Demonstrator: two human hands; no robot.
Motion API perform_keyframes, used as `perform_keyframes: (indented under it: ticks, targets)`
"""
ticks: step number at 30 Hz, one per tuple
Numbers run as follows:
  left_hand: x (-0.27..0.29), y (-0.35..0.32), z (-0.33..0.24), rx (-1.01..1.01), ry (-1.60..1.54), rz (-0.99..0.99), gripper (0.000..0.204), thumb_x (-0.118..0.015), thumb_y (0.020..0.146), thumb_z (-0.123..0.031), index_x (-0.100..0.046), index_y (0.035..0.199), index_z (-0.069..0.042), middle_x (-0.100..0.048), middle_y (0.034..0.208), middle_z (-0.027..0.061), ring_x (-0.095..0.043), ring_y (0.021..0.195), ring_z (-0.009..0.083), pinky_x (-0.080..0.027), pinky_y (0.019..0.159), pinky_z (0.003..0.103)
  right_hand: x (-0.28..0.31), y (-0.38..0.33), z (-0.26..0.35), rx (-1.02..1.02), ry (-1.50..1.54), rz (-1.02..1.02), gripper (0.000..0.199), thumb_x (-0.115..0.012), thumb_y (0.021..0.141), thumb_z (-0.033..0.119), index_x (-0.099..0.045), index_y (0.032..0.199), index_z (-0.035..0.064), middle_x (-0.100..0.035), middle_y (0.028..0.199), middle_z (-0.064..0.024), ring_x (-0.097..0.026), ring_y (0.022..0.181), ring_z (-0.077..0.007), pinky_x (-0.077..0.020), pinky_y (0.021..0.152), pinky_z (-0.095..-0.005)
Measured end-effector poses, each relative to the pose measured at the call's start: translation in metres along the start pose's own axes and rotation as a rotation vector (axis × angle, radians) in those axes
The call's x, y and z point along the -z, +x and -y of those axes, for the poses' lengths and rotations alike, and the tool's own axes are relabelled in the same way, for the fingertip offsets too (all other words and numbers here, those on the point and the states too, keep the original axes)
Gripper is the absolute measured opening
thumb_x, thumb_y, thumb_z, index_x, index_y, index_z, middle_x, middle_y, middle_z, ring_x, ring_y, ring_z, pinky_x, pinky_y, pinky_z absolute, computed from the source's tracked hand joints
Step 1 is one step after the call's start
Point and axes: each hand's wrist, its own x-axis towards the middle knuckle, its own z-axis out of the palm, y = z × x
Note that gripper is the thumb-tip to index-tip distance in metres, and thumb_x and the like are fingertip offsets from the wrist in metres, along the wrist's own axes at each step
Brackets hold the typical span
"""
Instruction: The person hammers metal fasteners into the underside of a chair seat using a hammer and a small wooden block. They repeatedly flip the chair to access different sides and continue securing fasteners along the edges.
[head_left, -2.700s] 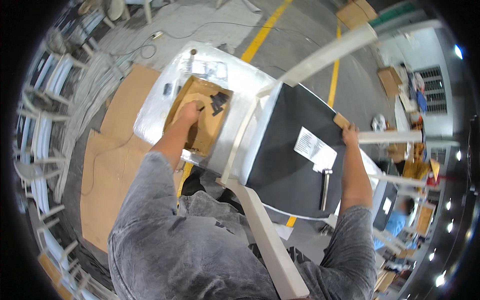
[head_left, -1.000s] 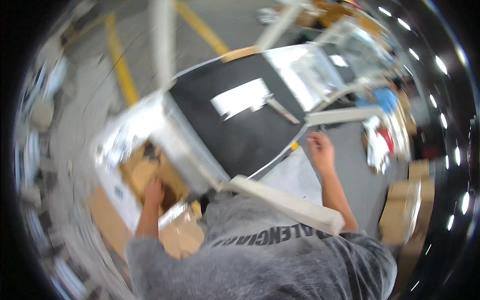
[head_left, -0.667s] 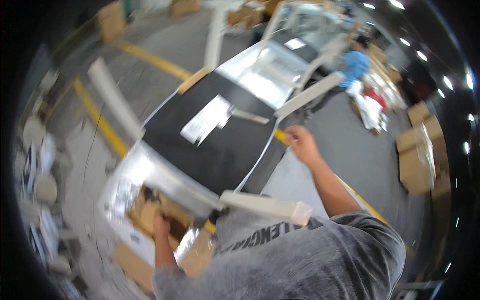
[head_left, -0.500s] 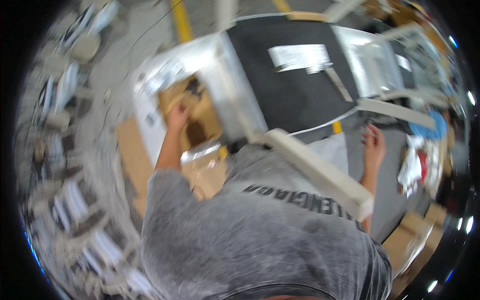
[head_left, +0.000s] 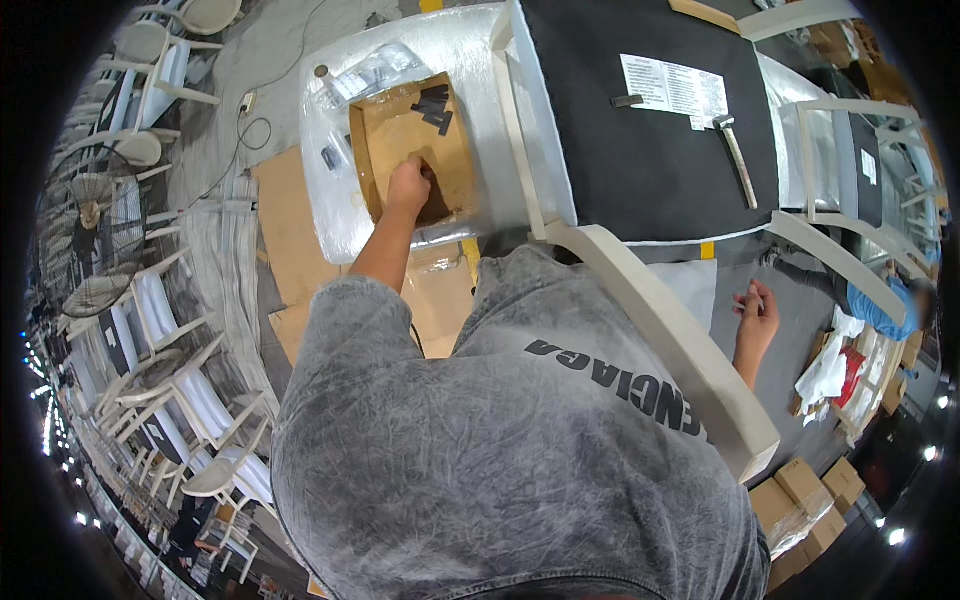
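My left hand (head_left: 408,186) reaches down into an open cardboard box (head_left: 392,128) with small dark parts at its far end. Its fingers curl downward, and what they hold is hidden. The box lies on a plastic-wrapped silver surface (head_left: 335,215). My right hand (head_left: 757,312) hangs free with loose fingers, holding nothing, below the edge of a black fabric panel (head_left: 620,150). A white chair leg (head_left: 675,345) runs diagonally between my body and that hand. A white paper sheet (head_left: 675,88) and a hammer (head_left: 737,155) lie on the black panel.
Flat cardboard sheets (head_left: 285,235) cover the floor on the left, beside rows of white chairs (head_left: 175,375) and a fan (head_left: 100,240). Another person in blue (head_left: 880,300) is at the right. Cardboard boxes (head_left: 810,495) stand at the lower right.
The view has swung around several times. My right hand has left the black panel's edge and dropped to my side. My left hand stays in the cardboard box.
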Motion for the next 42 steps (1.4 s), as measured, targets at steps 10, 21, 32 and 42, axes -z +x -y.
perform_keyframes:
  ticks: [10,21,32,42]
  targets:
    - [0.007,0.004,-0.021,-0.34,0.24,0.071,0.023,-0.055,0.088,-0.006,-0.066,0.109,-0.004,-0.067,0.105,0.024,-0.066,0.093,0.0447,-0.054,0.081,0.053,0.004,-0.038,-0.019,-0.135,0.018,-0.158,0.021,-0.064,0.101,0.017,-0.068,0.118,0.0038,-0.071,0.098,-0.0072,-0.071,0.078,-0.0153,-0.0563,0.066,-0.0286]
    - [0.043,-0.003,-0.057,-0.587,0.488,0.333,0.027,-0.062,0.091,-0.012,-0.06,0.115,0.0,-0.061,0.115,0.0261,-0.065,0.098,0.0459,-0.056,0.081,0.051,-0.015,-0.059,-0.025,-0.007,-0.052,-0.226,0.015,-0.07,0.091,0.011,-0.07,0.103,0.0016,-0.069,0.106,-0.0166,-0.07,0.08,-0.0267,-0.0573,0.071,-0.0338]
    - [0.063,0.033,-0.079,-0.293,-0.045,0.018,0.019,-0.07,0.089,-0.016,-0.069,0.097,0.001,-0.069,0.085,0.018,-0.067,0.077,0.029,-0.052,0.073,0.038,-0.009,-0.025,-0.008,-0.041,0.193,-0.244,0.01,-0.066,0.096,0.008,-0.07,0.101,0.0007,-0.069,0.095,-0.0096,-0.068,0.072,-0.0141,-0.052,0.064,-0.0296]
    - [0.285,-0.013,-0.281,-0.565,-0.419,-0.288,0.007,-0.067,0.099,-0.007,-0.066,0.105,-0.003,-0.063,0.088,-0.0051,-0.052,0.073,0.0017,-0.041,0.064,0.02,-0.083,0.207,0.101,0.499,-0.307,0.111,0.024,-0.07,0.09,0.026,-0.069,0.103,0.0052,-0.07,0.098,-0.0167,-0.069,0.093,-0.0363,-0.0555,0.082,-0.0456]
